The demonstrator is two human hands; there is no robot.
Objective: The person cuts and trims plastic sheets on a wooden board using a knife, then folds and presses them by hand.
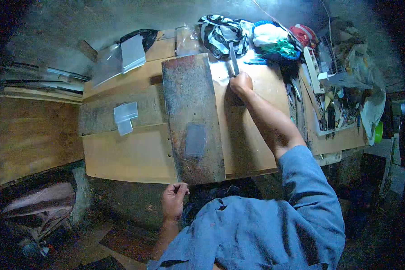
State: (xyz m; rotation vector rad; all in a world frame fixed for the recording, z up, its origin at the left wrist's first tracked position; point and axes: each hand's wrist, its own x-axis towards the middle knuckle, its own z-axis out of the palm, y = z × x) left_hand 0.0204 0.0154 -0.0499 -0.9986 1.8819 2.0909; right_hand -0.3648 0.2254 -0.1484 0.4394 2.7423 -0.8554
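Note:
My right hand [241, 83] is closed round the handle of a knife [233, 60], its blade pointing away toward a black and white bag [221, 36]. Below the near edge of the table, my left hand [174, 198] is closed, fingers curled in; whether it holds anything small cannot be made out. Between the hands a worn dark board [191, 94] lies lengthwise across the table, with a small clear plastic piece [195, 140] near its close end. More clear plastic pieces [125, 115] lie overlapping on the left side of the table.
A stack of clear sheets [133, 53] lies at the back left. A basket with white and green material [274, 41] stands at the back. On the right are a power strip [313, 69] and a tray of tools [333, 126]. Wooden panels [36, 135] stand at the left.

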